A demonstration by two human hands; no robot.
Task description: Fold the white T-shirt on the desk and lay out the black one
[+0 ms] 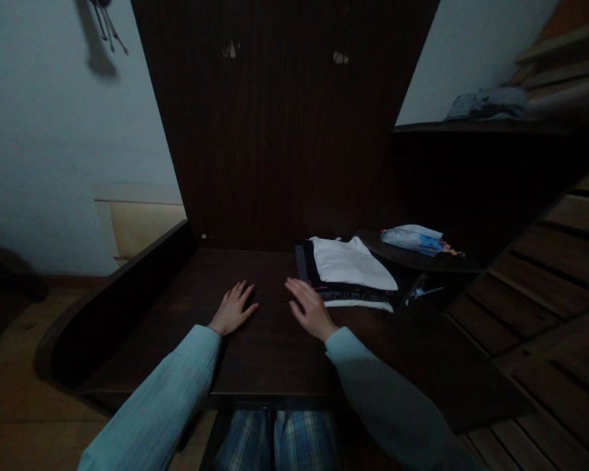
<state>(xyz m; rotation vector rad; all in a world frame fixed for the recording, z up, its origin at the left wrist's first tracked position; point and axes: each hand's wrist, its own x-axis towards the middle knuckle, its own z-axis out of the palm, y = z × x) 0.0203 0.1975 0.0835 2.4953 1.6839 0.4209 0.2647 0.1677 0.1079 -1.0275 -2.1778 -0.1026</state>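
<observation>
Palm down on the dark wooden desk (269,356), my left hand (232,309) lies with its fingers spread and nothing in it. My right hand (310,309) is over the desk a little to the right, fingers stretched out and holding nothing. Just beyond its fingertips and to the right sits a stack of folded clothes (351,265), a white garment on top, dark ones under it and a white edge at the bottom. Whether the right hand touches the desk or the stack's near corner, I cannot tell.
Right of the stack, a low shelf (397,256) carries a blue and white plastic packet (415,239). Grey cloth (488,103) lies on a higher shelf (471,127). A tall dark back panel (285,144) and a raised left side board (122,301) bound the desk. Wooden slats (544,294) stand at right.
</observation>
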